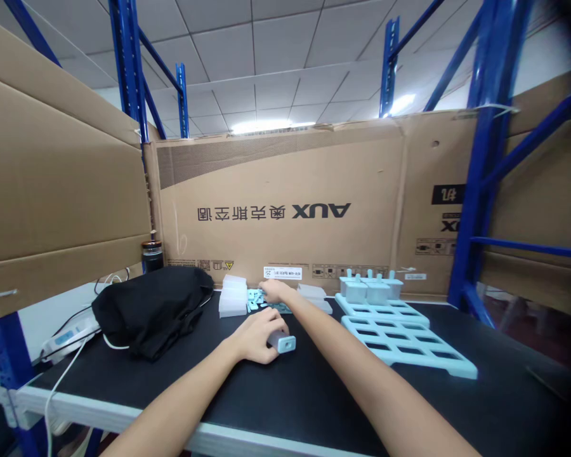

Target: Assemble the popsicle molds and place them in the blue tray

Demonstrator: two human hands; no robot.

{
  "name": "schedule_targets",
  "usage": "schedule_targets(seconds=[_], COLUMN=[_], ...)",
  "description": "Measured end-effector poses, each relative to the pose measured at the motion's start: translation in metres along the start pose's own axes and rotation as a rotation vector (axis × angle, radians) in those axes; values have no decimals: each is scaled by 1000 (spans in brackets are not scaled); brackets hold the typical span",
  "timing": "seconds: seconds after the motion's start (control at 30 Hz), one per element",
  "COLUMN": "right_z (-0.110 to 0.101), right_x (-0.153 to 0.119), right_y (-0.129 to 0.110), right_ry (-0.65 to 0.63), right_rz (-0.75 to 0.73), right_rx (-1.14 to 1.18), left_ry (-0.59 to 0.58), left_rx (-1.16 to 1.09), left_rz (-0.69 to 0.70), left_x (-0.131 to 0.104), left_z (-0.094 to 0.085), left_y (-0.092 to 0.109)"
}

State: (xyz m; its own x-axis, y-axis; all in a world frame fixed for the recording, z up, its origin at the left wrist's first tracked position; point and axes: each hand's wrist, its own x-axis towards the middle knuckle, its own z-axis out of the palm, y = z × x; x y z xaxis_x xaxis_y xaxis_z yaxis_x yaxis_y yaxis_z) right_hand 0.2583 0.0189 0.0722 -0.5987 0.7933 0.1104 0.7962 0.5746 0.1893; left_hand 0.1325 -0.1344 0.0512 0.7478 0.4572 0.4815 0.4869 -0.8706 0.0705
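My left hand [259,335] is wrapped round a translucent mould with a light blue cap [285,344], lying on its side just above the black mat. Farther back, my right hand [273,291] reaches to a pile of small light blue pieces [254,299]; its fingertips are among them, and what they pinch is too small to make out. Translucent moulds [233,297] are stacked left of the pile, and more translucent pieces [314,293] lie to its right, partly behind my right forearm.
Light blue racks [409,343] with rectangular openings lie at the right; the rear one holds several capped moulds [375,292]. A black cloth [152,308], a dark jar [152,257] and a power strip [71,339] are at the left. Cardboard [276,178] walls the back.
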Motion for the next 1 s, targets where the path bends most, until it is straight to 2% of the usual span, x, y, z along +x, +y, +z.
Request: schedule_targets(seconds=[0.37, 0.63, 0.77, 0.87, 1.0], right_z=[4, 0, -10, -25, -46], right_x=[1, -2, -9, -20, -51], right_y=[-4, -11, -6, 8, 32], right_ry=[46, 69, 111, 144, 201], right_rz=[-17, 73, 98, 132, 179], right_rx=[-31, -10, 38, 105, 218], left_ry=[-6, 16, 73, 158, 225], left_rx=[12, -9, -86, -195, -328], left_rz=[17, -7, -58, -131, -226], left_x=[-1, -1, -1, -1, 1], left_z=[3, 4, 4, 4, 7], left_y=[-3, -4, -5, -8, -14])
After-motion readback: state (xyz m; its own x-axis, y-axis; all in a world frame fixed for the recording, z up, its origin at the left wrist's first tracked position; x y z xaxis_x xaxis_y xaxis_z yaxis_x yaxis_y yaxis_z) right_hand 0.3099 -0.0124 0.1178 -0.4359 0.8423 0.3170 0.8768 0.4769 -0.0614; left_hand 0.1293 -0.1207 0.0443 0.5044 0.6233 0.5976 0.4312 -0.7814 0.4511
